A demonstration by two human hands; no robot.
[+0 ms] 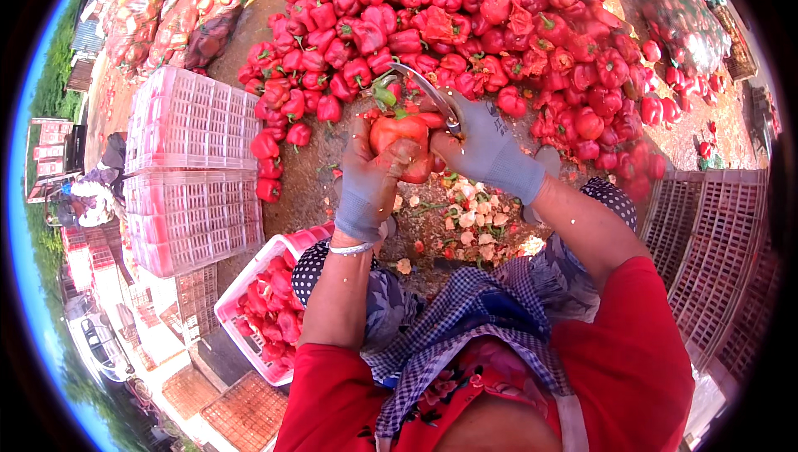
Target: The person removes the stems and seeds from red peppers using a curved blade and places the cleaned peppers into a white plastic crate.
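Note:
My gloved left hand (366, 177) is wrapped round a large red bell pepper (401, 130), held up in front of me. The pepper's green stem (385, 94) points away from me. In my gloved right hand (492, 146) is a knife with a curved blade (426, 87), its tip reaching over beside the stem. The knife's handle is mostly hidden in my fingers. On the ground just below my hands lie several pale cut-out pepper cores (478, 221).
A big heap of red bell peppers (465, 3) spreads ahead of me. By my left leg stands a pink crate (237, 287) with red peppers in it. Stacked crates (193, 171) rise at the left, more crates (706, 236) at the right. Filled mesh sacks (170, 7) lie far left.

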